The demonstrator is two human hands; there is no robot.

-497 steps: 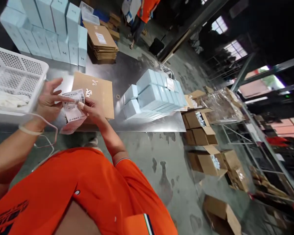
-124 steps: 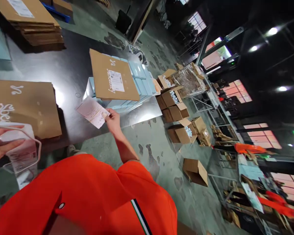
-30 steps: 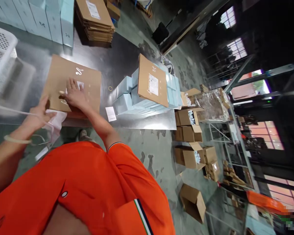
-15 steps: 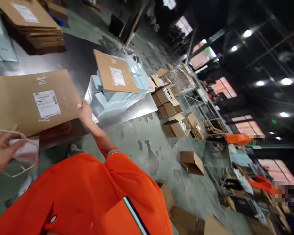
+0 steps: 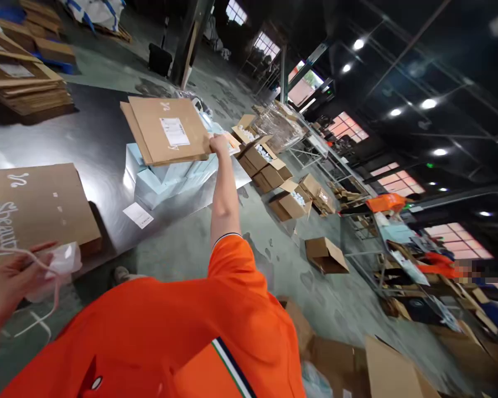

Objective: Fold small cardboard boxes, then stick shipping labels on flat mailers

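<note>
My right hand (image 5: 219,144), its fingers closed, grips the right edge of a flat cardboard piece (image 5: 155,124) with a white label. That cardboard lies on another one, over a group of light blue boxes (image 5: 153,188) on the metal table (image 5: 95,130). At the lower left, my left hand (image 5: 20,276) is curled around a translucent plastic item (image 5: 64,260) with a pale cord hanging from it. Next to this hand lies a large flat carton (image 5: 45,204) with white lettering. A white paper slip (image 5: 138,215) rests on the table near the blue boxes.
A stack of flattened cardboard (image 5: 29,88) stands at the table's far left. Open cartons (image 5: 259,157) with small white items line the floor beyond. An empty open box (image 5: 326,255) is on the floor at right. People in orange work at tables on the far right.
The labelled cardboard my right hand held at left now lies over the blue boxes, on the other piece, still in my grip. The lettered carton at left is uncovered. The view has shifted.
</note>
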